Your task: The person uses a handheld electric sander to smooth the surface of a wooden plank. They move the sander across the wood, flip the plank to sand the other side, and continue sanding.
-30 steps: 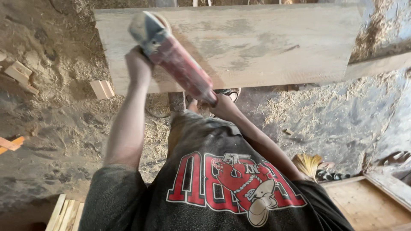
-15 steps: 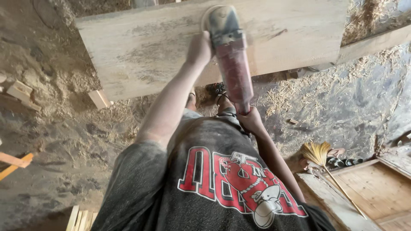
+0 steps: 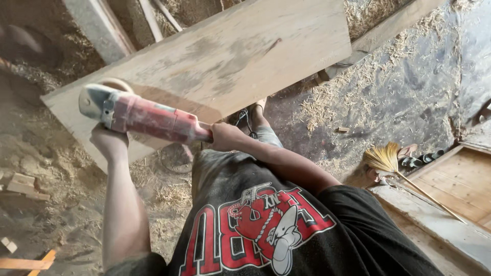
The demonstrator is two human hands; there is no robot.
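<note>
Grinder (image 3: 140, 115), hand-held, red body with grey metal head and a round sanding disc at the far end; lies crosswise over the near corner of a broad pale plank (image 3: 230, 61), disc end at the plank's left part, where a darker sanded patch shows.

Left hand (image 3: 107, 143) — closed from below around the head end, just behind the grey gear housing; fingers hidden under the body, so the exact wrap cannot be told. Right hand (image 3: 225, 137) — fist closed around the tail of the red body, at the narrow end where a cord would leave; forearm runs back to the black printed shirt (image 3: 266, 230).

Handling, judged: rigid and fairly heavy for its size, weight toward the metal head; hard casing, probably dusty and a little slick; best held as now, one hand at each end, never near the disc — the spinning edge is the hazard; disc face looks close to flat on the wood, though contact itself is hidden behind the head.

Plank: stiff, thick, heavy; rests on a support out of clear view, tilted in the frame.

Surroundings: floor (image 3: 419, 87) strewn with shavings and sawdust; straw broom (image 3: 388, 158) near a wooden panel (image 3: 460, 181) at the right; timber offcuts (image 3: 23, 186) at the left.
</note>
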